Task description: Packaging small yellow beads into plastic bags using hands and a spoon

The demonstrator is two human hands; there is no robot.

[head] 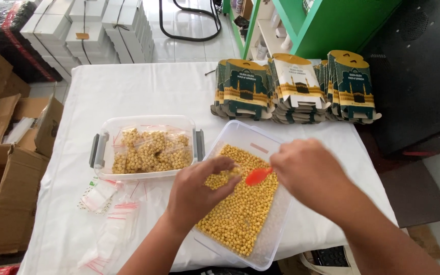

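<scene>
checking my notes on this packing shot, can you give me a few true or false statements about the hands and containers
1. The right hand holds an orange spoon. True.
2. The left hand pinches a small clear bag over the tub of yellow balls. True.
3. The tub with grey handles is empty. False: it holds filled small bags.
4. The flat printed cartons lie on the floor. False: they are stacked at the far edge of the white table.
5. Loose empty bags lie left of the left hand. True.
</scene>
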